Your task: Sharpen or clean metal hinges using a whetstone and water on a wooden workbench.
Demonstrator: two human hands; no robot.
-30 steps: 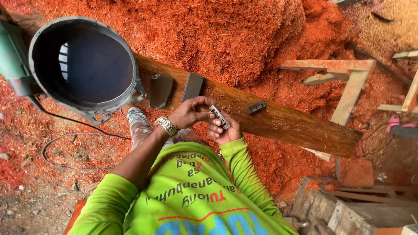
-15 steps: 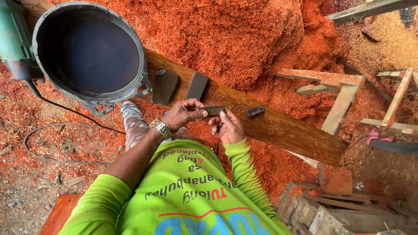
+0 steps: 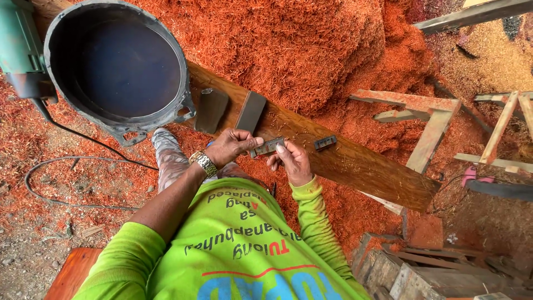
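Left hand (image 3: 232, 145) and right hand (image 3: 293, 162) both pinch a small metal blade piece (image 3: 268, 147) above the wooden plank (image 3: 355, 164), with two flat plates (image 3: 251, 111) just beyond, a small clamp block (image 3: 325, 143) right, a black bucket (image 3: 117, 66) far left, and red sawdust (image 3: 300, 50) all around.

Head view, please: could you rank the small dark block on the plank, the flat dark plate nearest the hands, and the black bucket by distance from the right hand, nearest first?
Measured from the right hand:
1. Small dark block, on the plank just to the hand's right.
2. Flat dark plate, lying on the plank up and to the left.
3. Black bucket, at the plank's far left end.
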